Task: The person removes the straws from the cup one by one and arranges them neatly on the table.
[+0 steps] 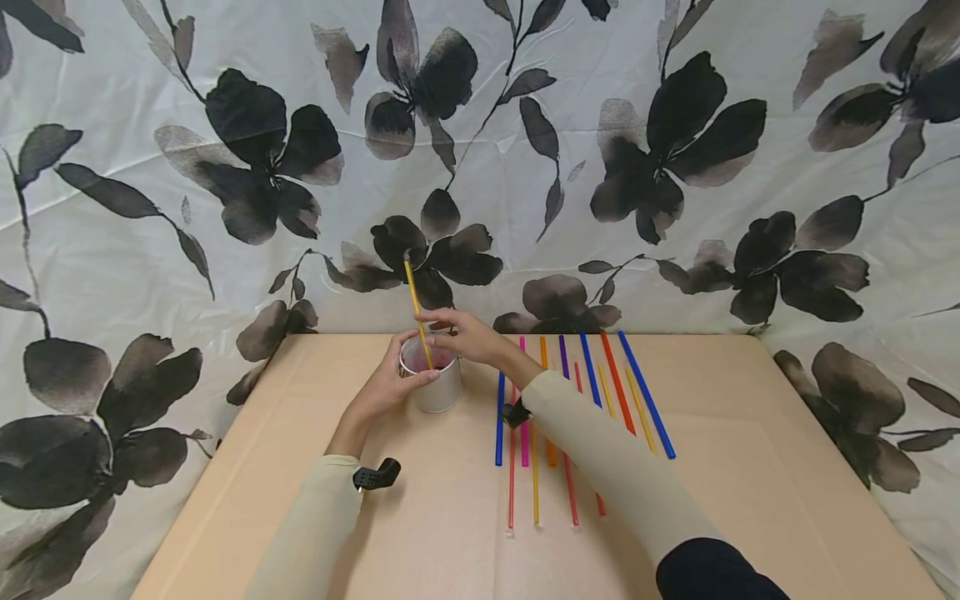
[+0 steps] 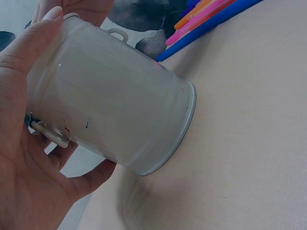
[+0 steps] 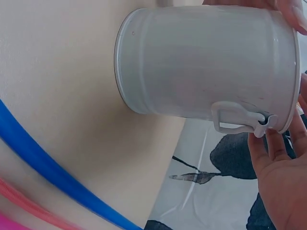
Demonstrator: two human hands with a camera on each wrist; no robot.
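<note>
A white bucket (image 1: 438, 392) with small side handles stands upright on the table, pinkish stains showing inside. My left hand (image 1: 388, 377) grips its left side, thumb near the rim. A thin yellow stick (image 1: 413, 287) with a dark upper tip leans in the bucket's mouth. Above the rim, the index finger and thumb of my right hand (image 1: 471, 335) pinch this stick. In the right wrist view, fingertips of the right hand (image 3: 283, 177) lie by the bucket's rim and handle (image 3: 235, 120). The stick is out of sight in both wrist views.
Right of the bucket, several coloured sticks lie in a row, among them a blue stick (image 1: 647, 396), a red stick (image 1: 618, 383) and a magenta stick (image 1: 524, 442). My right forearm hides part of the row. A floral cloth (image 1: 525, 167) hangs behind the table (image 1: 750, 467).
</note>
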